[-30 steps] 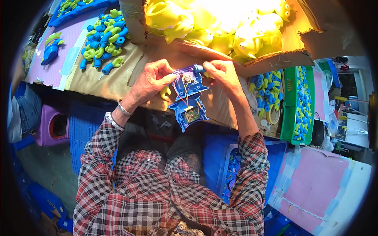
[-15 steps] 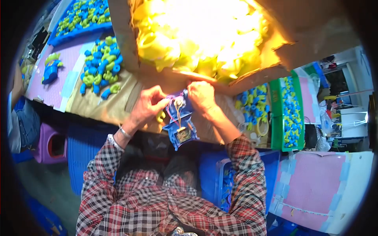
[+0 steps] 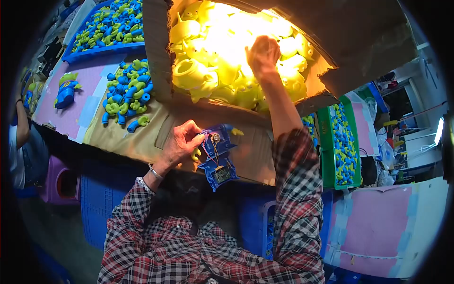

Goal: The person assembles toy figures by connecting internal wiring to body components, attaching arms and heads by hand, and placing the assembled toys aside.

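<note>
My left hand is closed, thumb and fingers pinching the left edge of a blue plastic toy body. This body lies opened in two halves, with thin wires and a small round metal part showing inside. A yellow-green toy arm pokes out beside its upper half. My right hand is inside a cardboard carton, over yellow toy heads. Strong glare and the angle hide its fingertips, so whether it grips a head does not show.
Blue and yellow-green toy arms lie in a pile, in a blue tray and in a green tray. An assembled toy lies on a pink mat at left. A person's arm shows at the far left.
My right hand has let go of the blue toy body and moved up and forward into the carton. My left hand still holds the body, now slightly lower in view.
</note>
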{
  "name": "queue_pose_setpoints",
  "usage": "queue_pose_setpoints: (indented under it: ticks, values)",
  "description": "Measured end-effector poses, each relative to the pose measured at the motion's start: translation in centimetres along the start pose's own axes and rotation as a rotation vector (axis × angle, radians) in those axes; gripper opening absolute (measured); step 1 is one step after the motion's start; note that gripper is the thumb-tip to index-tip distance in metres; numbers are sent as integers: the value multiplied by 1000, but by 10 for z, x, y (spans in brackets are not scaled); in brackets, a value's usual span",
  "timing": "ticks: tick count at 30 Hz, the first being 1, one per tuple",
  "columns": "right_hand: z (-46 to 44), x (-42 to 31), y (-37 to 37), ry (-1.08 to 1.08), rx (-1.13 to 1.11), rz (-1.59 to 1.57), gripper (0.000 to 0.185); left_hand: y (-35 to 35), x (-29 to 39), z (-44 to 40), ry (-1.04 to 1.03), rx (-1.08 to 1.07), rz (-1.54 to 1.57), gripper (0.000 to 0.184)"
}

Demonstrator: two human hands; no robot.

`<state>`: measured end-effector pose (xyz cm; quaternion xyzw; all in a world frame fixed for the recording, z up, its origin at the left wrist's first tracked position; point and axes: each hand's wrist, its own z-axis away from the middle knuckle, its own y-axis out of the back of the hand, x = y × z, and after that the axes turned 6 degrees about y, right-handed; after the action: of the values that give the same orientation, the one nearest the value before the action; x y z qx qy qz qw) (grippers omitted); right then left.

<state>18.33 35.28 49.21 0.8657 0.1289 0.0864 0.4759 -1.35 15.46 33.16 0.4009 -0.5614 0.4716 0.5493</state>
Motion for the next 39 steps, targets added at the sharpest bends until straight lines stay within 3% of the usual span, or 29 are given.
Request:
queue_pose_setpoints:
  ticks: [3, 9, 13, 15, 16, 18, 19, 20, 22, 24, 28, 29, 33, 36, 37, 39]
  values:
    - [-19, 6, -10, -197, -232, 58, 21, -1, -3, 0, -17, 17, 3, 13]
    - [-25, 25, -24, -98, -200, 103, 19, 1, -5, -1, 5, -13, -43, 11]
    - [-11, 36, -26, -11, -33, 43, 20, 4, -5, -2, 16, -35, -43, 10]
    - [5, 35, -22, 47, 205, -137, 21, 3, -9, -2, 3, -30, -13, 13]
    - [17, 31, -19, 102, 433, -369, 20, 2, -7, -2, -35, 9, -54, 15]
    - [53, 2, 25, -42, 324, -638, 21, 0, 0, 1, -101, 88, -137, 20]
    - [73, -10, 42, -101, 286, -707, 24, -1, 6, 4, -148, 180, -223, 35]
    - [94, -19, 55, -161, 245, -778, 27, 2, 16, 10, -188, 294, -378, 39]
    - [140, -25, 58, -100, 151, -687, 26, 10, 36, 17, -260, 378, -430, 42]
    - [175, -46, 67, 57, 128, -788, 24, 13, 63, 17, -411, 357, -318, 47]
    - [217, -82, 55, 123, -23, -1074, 24, 11, 81, 10, -283, -162, 130, 63]
    - [223, -85, 52, 177, -57, -1045, 34, 15, 78, 11, -201, -189, 54, 62]
    - [235, -103, 52, -131, 9, -1136, 55, 13, 67, 16, -72, 50, 265, 58]
    - [253, -100, 62, -57, 26, -428, 64, 34, 53, 13, -158, 254, 64, 58]
    - [259, -103, 65, -173, -136, -395, 84, 39, 47, 12, -100, 282, 61, 61]
    - [267, -112, 55, -121, -157, -227, 94, 48, 27, 2, -206, 351, -305, 62]
